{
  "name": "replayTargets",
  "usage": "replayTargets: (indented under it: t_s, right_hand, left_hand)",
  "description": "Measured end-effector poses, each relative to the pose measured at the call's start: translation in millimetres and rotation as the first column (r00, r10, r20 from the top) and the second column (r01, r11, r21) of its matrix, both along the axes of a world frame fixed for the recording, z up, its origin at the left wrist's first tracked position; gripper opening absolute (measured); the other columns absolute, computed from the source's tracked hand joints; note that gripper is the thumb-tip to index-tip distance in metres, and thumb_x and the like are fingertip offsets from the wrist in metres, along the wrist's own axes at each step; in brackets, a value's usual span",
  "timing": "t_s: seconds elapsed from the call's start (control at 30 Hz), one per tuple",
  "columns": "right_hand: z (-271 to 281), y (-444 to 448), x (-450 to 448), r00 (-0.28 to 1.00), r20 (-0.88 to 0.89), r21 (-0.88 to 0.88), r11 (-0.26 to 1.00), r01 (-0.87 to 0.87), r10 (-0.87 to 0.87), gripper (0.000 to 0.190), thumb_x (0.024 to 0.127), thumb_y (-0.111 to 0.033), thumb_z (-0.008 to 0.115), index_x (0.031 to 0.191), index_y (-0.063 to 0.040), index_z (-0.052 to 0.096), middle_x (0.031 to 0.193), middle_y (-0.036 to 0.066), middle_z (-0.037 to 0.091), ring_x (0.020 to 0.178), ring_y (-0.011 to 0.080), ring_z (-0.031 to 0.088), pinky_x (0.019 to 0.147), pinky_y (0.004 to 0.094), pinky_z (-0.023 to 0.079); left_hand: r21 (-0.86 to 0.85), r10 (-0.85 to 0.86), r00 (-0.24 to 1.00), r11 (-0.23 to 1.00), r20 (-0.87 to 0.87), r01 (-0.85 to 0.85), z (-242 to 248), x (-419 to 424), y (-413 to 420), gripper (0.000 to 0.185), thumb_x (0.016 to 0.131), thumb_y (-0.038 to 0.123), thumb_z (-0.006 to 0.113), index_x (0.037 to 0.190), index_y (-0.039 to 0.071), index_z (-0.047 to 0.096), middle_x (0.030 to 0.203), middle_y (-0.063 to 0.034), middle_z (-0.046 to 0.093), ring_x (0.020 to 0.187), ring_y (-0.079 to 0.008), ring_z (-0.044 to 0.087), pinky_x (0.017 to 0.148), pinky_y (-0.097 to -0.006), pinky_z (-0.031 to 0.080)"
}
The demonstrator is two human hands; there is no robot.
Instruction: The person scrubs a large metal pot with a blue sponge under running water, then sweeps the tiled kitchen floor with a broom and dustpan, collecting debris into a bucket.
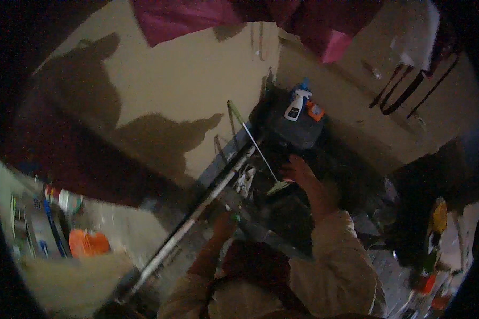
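Note:
My right hand (297, 169) reaches forward with its fingers spread, close to the head of a long-handled brush or squeegee (260, 149) with a green grip and thin white shaft. Whether the fingers touch that head is unclear. Lower and to the left, my left hand (224, 222) is dim and blurred beside a small green-and-white item (235, 216); its grip cannot be made out. A crumpled pale cloth or bag (245, 180) lies between the hands and the long pale rail.
A white spray bottle (296, 105) and an orange packet (315, 111) sit on a dark surface (295, 131) ahead. The pale rail (183, 229) runs diagonally along the wall. Dark straps (403, 89) hang at the right, and an orange object (88, 243) is at the left.

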State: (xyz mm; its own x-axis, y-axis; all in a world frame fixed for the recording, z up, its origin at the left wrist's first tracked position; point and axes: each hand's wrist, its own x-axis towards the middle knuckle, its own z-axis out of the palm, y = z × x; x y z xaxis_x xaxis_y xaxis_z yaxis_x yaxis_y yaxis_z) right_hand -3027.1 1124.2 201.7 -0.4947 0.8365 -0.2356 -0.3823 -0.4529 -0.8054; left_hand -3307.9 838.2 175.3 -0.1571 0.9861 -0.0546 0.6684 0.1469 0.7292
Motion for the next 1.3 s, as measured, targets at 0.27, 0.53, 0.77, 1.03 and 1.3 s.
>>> replayTargets:
  t_s: [0.27,0.53,0.77,1.03,1.3]
  right_hand:
    - [-54,181,-236,0.984,-0.148,-0.363,0.920,-0.145,0.097,0.071,0.083,-0.054,0.050,0.140,-0.027,0.016,0.123,0.024,0.041,0.109,0.0464,0.046,0.084,0.0599,0.040]
    - [-79,247,-350,0.974,0.170,-0.465,0.859,0.214,-0.151,0.077,0.082,-0.060,0.046,0.139,-0.022,0.013,0.123,0.030,0.040,0.097,0.0484,0.053,0.073,0.0598,0.047]
    - [17,161,-184,0.974,0.014,-0.414,0.885,0.213,-0.227,0.069,0.085,-0.058,0.042,0.129,-0.007,0.029,0.112,0.036,0.047,0.090,0.0481,0.056,0.070,0.0569,0.048]
    - [85,-113,18,0.910,0.257,-0.590,0.693,0.415,-0.325,0.062,0.081,-0.035,0.061,0.134,-0.014,0.033,0.114,0.020,0.055,0.085,0.0323,0.062,0.068,0.0438,0.052]
    - [-84,-240,-24,0.780,0.589,-0.509,0.651,0.563,-0.214,0.055,0.077,-0.019,0.064,0.127,-0.019,0.040,0.086,0.013,0.061,0.059,0.0246,0.060,0.052,0.0387,0.049]
  left_hand:
    - [-0.042,-0.185,0.982,0.981,0.047,0.187,-29,-99,155,0.055,0.079,0.024,0.065,0.125,0.004,0.042,0.118,-0.0176,0.050,0.108,-0.0336,0.048,0.091,-0.0430,0.040]
    - [-0.056,-0.200,0.980,0.978,-0.005,0.199,-35,-127,199,0.054,0.081,0.023,0.064,0.125,0.004,0.040,0.118,-0.0181,0.048,0.108,-0.0329,0.047,0.091,-0.0426,0.040]
    - [-0.543,-0.061,0.818,0.719,0.573,0.434,-37,-75,274,0.070,0.085,0.047,0.052,0.130,-0.004,0.033,0.127,-0.0223,0.042,0.111,-0.0338,0.048,0.090,-0.0414,0.040]
    - [-0.100,-0.575,0.815,0.817,-0.071,0.567,-63,-18,317,0.072,0.082,0.049,0.054,0.129,-0.002,0.037,0.130,-0.0201,0.040,0.119,-0.0340,0.040,0.099,-0.0433,0.035]
    - [-0.341,-0.789,0.503,0.609,-0.354,0.716,-32,0,349,0.054,0.074,0.053,0.063,0.083,0.000,0.064,0.079,-0.0146,0.063,0.072,-0.0284,0.060,0.066,-0.0404,0.048]
